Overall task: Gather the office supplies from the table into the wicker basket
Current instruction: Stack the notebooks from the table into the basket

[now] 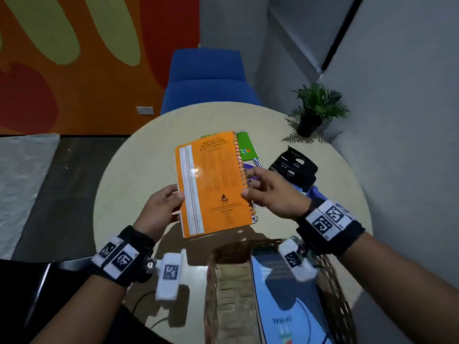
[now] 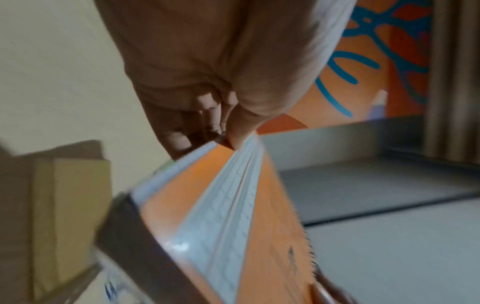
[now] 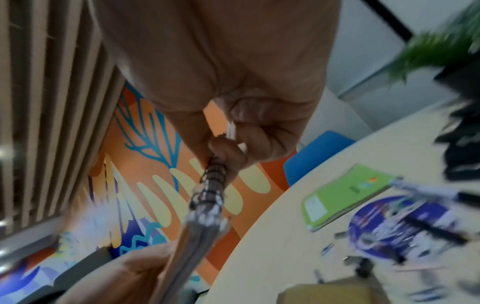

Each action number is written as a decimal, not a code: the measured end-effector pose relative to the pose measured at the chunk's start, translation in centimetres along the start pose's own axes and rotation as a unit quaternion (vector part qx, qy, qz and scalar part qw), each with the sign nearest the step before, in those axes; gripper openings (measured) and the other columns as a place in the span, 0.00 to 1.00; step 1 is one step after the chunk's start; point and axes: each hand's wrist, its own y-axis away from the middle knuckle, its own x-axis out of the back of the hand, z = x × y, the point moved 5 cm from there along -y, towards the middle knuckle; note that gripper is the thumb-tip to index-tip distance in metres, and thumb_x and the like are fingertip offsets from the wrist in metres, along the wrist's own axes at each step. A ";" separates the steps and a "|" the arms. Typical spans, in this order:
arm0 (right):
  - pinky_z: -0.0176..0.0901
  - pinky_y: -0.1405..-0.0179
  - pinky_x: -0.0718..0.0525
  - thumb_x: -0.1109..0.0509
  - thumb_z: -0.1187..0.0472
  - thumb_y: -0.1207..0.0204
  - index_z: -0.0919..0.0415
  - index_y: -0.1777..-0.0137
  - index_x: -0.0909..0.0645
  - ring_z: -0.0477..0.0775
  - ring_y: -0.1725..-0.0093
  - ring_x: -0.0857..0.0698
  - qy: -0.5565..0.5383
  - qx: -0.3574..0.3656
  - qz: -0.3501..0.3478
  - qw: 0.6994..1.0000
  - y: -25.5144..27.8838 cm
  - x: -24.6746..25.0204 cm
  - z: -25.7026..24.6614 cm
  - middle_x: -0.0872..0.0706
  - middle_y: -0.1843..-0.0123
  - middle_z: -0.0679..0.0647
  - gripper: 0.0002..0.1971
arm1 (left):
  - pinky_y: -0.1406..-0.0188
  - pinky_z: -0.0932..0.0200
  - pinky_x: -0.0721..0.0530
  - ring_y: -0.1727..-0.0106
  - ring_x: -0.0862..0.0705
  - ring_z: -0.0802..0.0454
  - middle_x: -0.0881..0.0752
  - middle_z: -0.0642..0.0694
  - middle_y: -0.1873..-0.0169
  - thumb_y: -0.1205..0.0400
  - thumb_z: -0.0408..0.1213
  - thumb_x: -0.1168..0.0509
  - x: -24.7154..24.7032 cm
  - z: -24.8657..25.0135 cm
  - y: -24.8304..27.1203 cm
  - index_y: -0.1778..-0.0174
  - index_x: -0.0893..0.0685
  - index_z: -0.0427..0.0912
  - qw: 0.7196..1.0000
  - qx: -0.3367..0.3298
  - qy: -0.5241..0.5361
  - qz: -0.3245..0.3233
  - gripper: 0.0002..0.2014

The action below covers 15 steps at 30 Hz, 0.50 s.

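Both hands hold one orange spiral notebook (image 1: 213, 184) above the round worktop (image 1: 139, 165), just beyond the far rim of the wicker basket (image 1: 211, 294). The left hand (image 1: 159, 209) pinches the notebook's left, open-page edge, thumb on the cover and fingers curled beneath it (the left wrist view shows the pages fanning slightly at that grip). The right hand (image 1: 270, 192) grips the right, wire-bound edge, its fingers curled round the spiral coil (image 3: 210, 181). Counted on the worktop beyond the notebook: one green notepad (image 1: 246, 146), one pen (image 1: 257, 162) lying just right of it, one purple disc-shaped item (image 3: 400, 226) largely hidden behind the right hand in the head view, and one black desk organiser (image 1: 294, 170) farther right. Small clips appear scattered near the disc in the right wrist view, too blurred to count. The basket, at the near edge, contains one pale blue notebook (image 1: 288, 301) printed "SPIRAL", lying along its right side; the left part of its floor is bare. One potted plant (image 1: 315, 108) stands at the far right; one blue chair (image 1: 208, 78) stands beyond the worktop.
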 end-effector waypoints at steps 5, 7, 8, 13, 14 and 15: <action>0.49 0.60 0.22 0.28 0.65 0.25 0.52 0.58 0.25 0.49 0.66 0.23 0.129 -0.045 0.043 0.990 9.6 5.4 4.5 0.24 0.68 0.48 0.10 | 0.60 0.50 0.15 0.62 0.15 0.46 0.13 0.43 0.64 0.18 0.30 0.36 -7.5 -0.7 5.9 0.40 0.25 0.40 0.987 -0.031 -0.114 -0.113 0.11; 0.49 0.61 0.22 0.27 0.59 0.25 0.56 0.64 0.26 0.49 0.66 0.21 0.188 -0.084 0.047 0.977 12.7 5.8 7.0 0.21 0.68 0.50 0.11 | 0.66 0.59 0.17 0.68 0.14 0.56 0.15 0.54 0.72 0.18 0.32 0.36 -10.3 -2.6 7.3 0.38 0.29 0.42 0.970 -0.038 -0.191 -0.148 0.14; 0.48 0.62 0.22 0.27 0.57 0.25 0.57 0.66 0.26 0.50 0.67 0.21 0.212 -0.103 0.045 0.971 14.1 5.8 8.3 0.20 0.69 0.51 0.12 | 0.66 0.63 0.19 0.68 0.15 0.59 0.16 0.56 0.72 0.18 0.34 0.35 -11.4 -3.5 7.8 0.36 0.31 0.44 0.956 -0.044 -0.240 -0.162 0.17; 0.43 0.69 0.31 0.29 0.52 0.26 0.55 0.71 0.33 0.50 0.69 0.25 0.297 -0.199 0.008 0.934 19.2 4.3 14.9 0.22 0.69 0.53 0.19 | 0.42 0.63 0.19 0.41 0.18 0.57 0.20 0.51 0.37 0.19 0.37 0.36 -15.8 -7.3 10.1 0.24 0.39 0.46 0.901 -0.030 -0.369 -0.224 0.28; 0.39 0.70 0.31 0.28 0.52 0.26 0.53 0.73 0.34 0.48 0.69 0.24 0.302 -0.213 0.004 0.929 19.8 4.0 15.8 0.22 0.70 0.50 0.19 | 0.36 0.58 0.20 0.36 0.20 0.54 0.21 0.50 0.33 0.19 0.37 0.36 -16.4 -8.1 10.4 0.24 0.40 0.46 0.896 -0.016 -0.378 -0.234 0.28; 0.34 0.72 0.31 0.28 0.53 0.26 0.51 0.74 0.34 0.46 0.70 0.24 0.299 -0.221 0.002 0.928 20.1 3.7 16.4 0.23 0.71 0.47 0.20 | 0.34 0.56 0.21 0.33 0.20 0.53 0.21 0.49 0.31 0.19 0.37 0.36 -16.7 -9.0 10.4 0.24 0.39 0.45 0.890 0.003 -0.388 -0.240 0.28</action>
